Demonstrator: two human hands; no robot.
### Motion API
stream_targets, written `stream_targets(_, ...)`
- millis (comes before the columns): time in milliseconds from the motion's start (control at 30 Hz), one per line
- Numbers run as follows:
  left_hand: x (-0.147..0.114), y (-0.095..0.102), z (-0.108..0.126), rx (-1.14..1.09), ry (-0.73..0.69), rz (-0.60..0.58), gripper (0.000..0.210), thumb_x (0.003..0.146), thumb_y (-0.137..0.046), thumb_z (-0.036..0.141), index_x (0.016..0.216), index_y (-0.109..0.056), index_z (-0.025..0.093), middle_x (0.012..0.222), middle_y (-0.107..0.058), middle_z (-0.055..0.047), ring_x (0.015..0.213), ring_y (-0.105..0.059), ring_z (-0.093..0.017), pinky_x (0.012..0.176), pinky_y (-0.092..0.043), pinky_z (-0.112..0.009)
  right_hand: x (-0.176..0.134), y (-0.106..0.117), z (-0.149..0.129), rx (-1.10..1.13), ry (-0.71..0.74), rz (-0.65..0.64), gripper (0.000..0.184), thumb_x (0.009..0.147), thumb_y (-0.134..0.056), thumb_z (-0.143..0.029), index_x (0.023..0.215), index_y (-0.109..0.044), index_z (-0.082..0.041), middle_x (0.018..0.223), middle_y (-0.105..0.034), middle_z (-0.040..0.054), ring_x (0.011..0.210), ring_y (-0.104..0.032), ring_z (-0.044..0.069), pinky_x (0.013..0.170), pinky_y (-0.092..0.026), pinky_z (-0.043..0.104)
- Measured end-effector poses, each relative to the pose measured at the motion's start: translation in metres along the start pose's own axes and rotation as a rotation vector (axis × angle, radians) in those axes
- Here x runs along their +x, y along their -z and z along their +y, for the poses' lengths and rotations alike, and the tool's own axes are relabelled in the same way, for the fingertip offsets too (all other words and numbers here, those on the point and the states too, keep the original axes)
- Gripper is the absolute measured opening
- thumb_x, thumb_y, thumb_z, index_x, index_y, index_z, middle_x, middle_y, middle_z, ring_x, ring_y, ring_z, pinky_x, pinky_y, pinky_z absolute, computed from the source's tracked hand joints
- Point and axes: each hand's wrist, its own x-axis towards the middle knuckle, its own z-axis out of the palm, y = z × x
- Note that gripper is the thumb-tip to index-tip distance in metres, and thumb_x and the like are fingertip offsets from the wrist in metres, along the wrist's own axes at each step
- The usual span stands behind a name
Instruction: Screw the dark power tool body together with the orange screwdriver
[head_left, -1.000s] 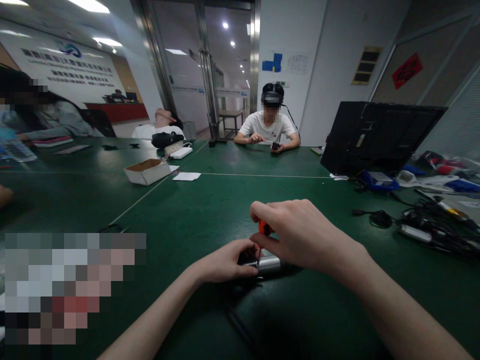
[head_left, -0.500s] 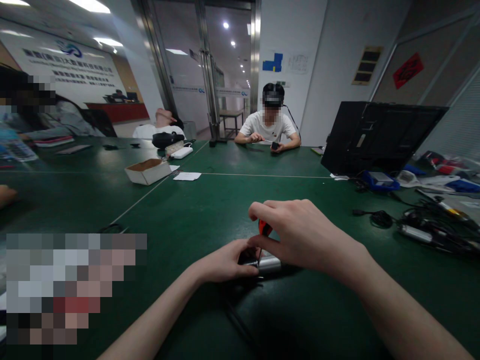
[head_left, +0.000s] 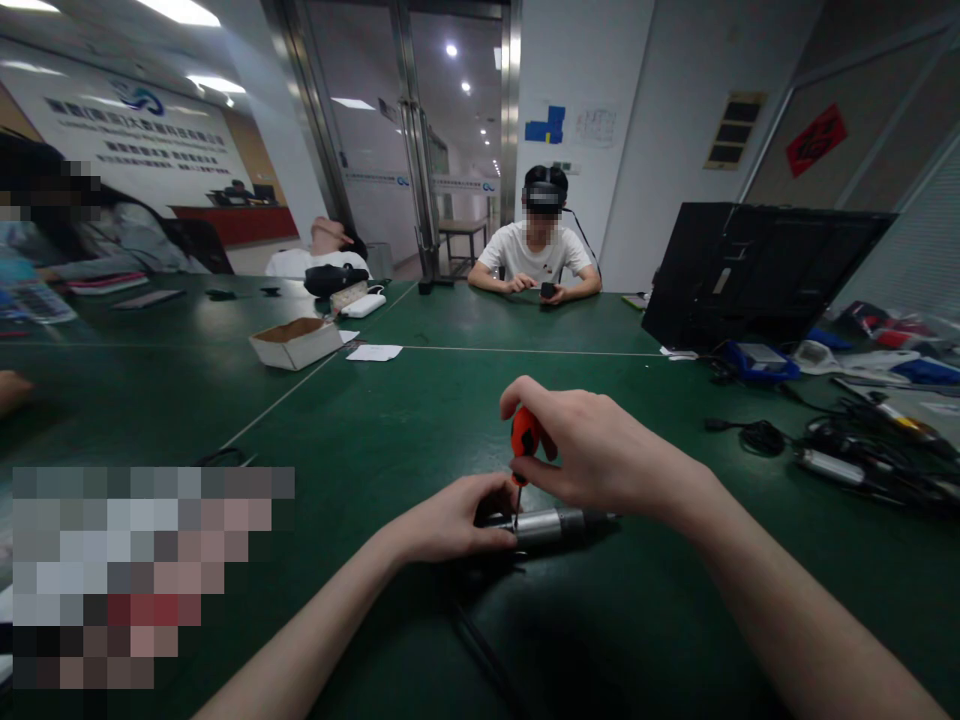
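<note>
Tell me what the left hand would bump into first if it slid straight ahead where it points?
Probably the screwdriver in the right hand: its thin rod stands close beside the left hand, which holds the metal tube. Depth is hard to tell here.

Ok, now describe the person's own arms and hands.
The left hand and right hand are bare, without gloves. The left forearm and right forearm taper toward the wrists, with no sleeve, watch or bracelet in view. No rings show, though some fingers are partly hidden.

Probably "福" on the red diamond sign (head_left: pixel 817 141)
</note>
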Motion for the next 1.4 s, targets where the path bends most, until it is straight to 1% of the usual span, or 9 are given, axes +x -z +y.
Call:
stream_targets(200, -0.001, 0.006, -0.002, 0.102, 0.012, 0.019, 0.026, 0.075, -0.067, 0.038, 0.09, -0.063, 0.017, 0.081, -0.057, 0.001, 0.073, -0.052, -0.017, 0.062, -0.038, -0.025, 0.011, -0.009, 0.022, 0.212, 0.005, 0.04, 0.036, 0.08, -0.061, -0.022, 0.111, -0.041, -0.021, 0.082, -0.058, -0.0023, 0.07, -0.053, 0.012, 0.062, -0.039, 0.024)
stream_targets(300, 0.0, 0.008, -0.005, 0.132, -0.015, 0.025, 0.026, 0.077, -0.066, 0.04, 0.091, -0.067, 0.017, 0.084, -0.058, -0.001, 0.076, -0.053, -0.017, 0.065, -0.039, -0.025, 0.016, -0.013, 0.032, 0.317, 0.049, 0.052, 0.033, 0.081, -0.06, -0.021, 0.11, -0.044, -0.021, 0.083, -0.057, -0.0025, 0.071, -0.054, 0.011, 0.066, -0.041, 0.023)
stream_targets(400, 0.0, 0.01, -0.004, 0.136, -0.038, 0.019, 0.025, 0.081, -0.063, 0.04, 0.09, -0.068, 0.018, 0.087, -0.059, -0.002, 0.08, -0.054, -0.018, 0.069, -0.04, -0.025, 0.021, -0.02, 0.04, 0.384, 0.049, 0.1, 0.032, 0.079, -0.065, -0.029, 0.105, -0.049, -0.02, 0.084, -0.056, -0.0026, 0.071, -0.053, 0.01, 0.066, -0.041, 0.022)
stream_targets(567, -0.001, 0.01, -0.002, 0.138, -0.04, 0.014, 0.025, 0.083, -0.06, 0.04, 0.091, -0.069, 0.018, 0.09, -0.059, -0.002, 0.083, -0.055, -0.018, 0.071, -0.04, -0.025, 0.03, -0.035, 0.05, 0.407, -0.024, 0.19, 0.033, 0.079, -0.065, -0.034, 0.105, -0.052, -0.019, 0.077, -0.052, -0.005, 0.063, -0.047, 0.008, 0.062, -0.039, 0.02)
stream_targets(867, -0.003, 0.009, 0.002, 0.188, -0.013, 0.009, 0.025, 0.083, -0.06, 0.041, 0.094, -0.066, 0.019, 0.089, -0.06, -0.001, 0.081, -0.055, -0.019, 0.07, -0.04, -0.026, 0.031, -0.036, 0.052, 0.416, -0.027, 0.182, 0.034, 0.078, -0.064, -0.028, 0.108, -0.052, -0.019, 0.075, -0.051, -0.0049, 0.065, -0.048, 0.009, 0.061, -0.038, 0.02)
stream_targets(1067, -0.004, 0.012, 0.005, 0.189, 0.045, -0.02, 0.051, 0.057, -0.082, 0.043, 0.098, -0.064, 0.02, 0.1, -0.061, -0.002, 0.086, -0.055, -0.022, 0.071, -0.042, -0.027, 0.031, -0.036, 0.05, 0.424, -0.023, 0.188, 0.037, 0.077, -0.065, -0.027, 0.11, -0.051, -0.018, 0.077, -0.053, -0.0046, 0.065, -0.049, 0.009, 0.063, -0.039, 0.022)
stream_targets(1133, -0.004, 0.012, 0.004, 0.187, 0.052, -0.021, 0.052, 0.054, -0.083, 0.043, 0.097, -0.063, 0.02, 0.098, -0.062, -0.002, 0.086, -0.055, -0.022, 0.07, -0.042, -0.027, 0.031, -0.036, 0.051, 0.446, -0.039, 0.191, 0.042, 0.075, -0.066, -0.028, 0.111, -0.047, -0.018, 0.078, -0.054, -0.0045, 0.064, -0.05, 0.009, 0.063, -0.04, 0.022)
stream_targets(1267, -0.003, 0.012, 0.001, 0.207, 0.04, -0.025, 0.042, 0.064, -0.077, 0.043, 0.095, -0.064, 0.019, 0.09, -0.061, -0.001, 0.08, -0.055, -0.02, 0.065, -0.039, -0.025, 0.033, -0.037, 0.054, 0.5, -0.072, 0.191, 0.045, 0.073, -0.068, -0.031, 0.107, -0.042, -0.019, 0.08, -0.056, -0.0044, 0.061, -0.052, 0.009, 0.058, -0.04, 0.021)
stream_targets(1400, -0.002, 0.01, -0.001, 0.221, -0.01, -0.009, 0.037, 0.072, -0.07, 0.045, 0.099, -0.065, 0.019, 0.091, -0.061, -0.001, 0.081, -0.055, -0.02, 0.068, -0.039, -0.026, 0.034, -0.039, 0.061, 0.511, -0.094, 0.193, 0.041, 0.075, -0.066, -0.03, 0.108, -0.045, -0.02, 0.09, -0.057, -0.002, 0.063, -0.054, 0.008, 0.06, -0.041, 0.022)
